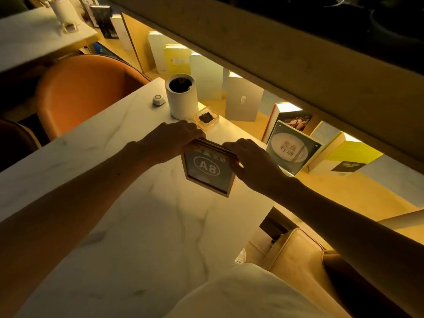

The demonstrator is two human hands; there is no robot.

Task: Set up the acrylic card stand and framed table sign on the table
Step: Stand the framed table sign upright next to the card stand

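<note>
The framed table sign [207, 172], a wooden frame with a dark card reading "A8", stands tilted on the white marble table [137, 226] near its right edge. My left hand [172, 141] grips the frame's top left corner. My right hand [254, 164] holds its top right edge. The acrylic card stand [291, 149], a clear panel with a round printed picture and characters, stands upright at the table's far right corner, just right of my right hand.
A white cylinder container [181, 97], a small amber glass dish [206, 119] and a small white button device [158, 101] sit at the table's far end. Books line a lit shelf [344, 191] to the right. An orange chair [87, 92] stands left; a tan seat [298, 253] is lower right.
</note>
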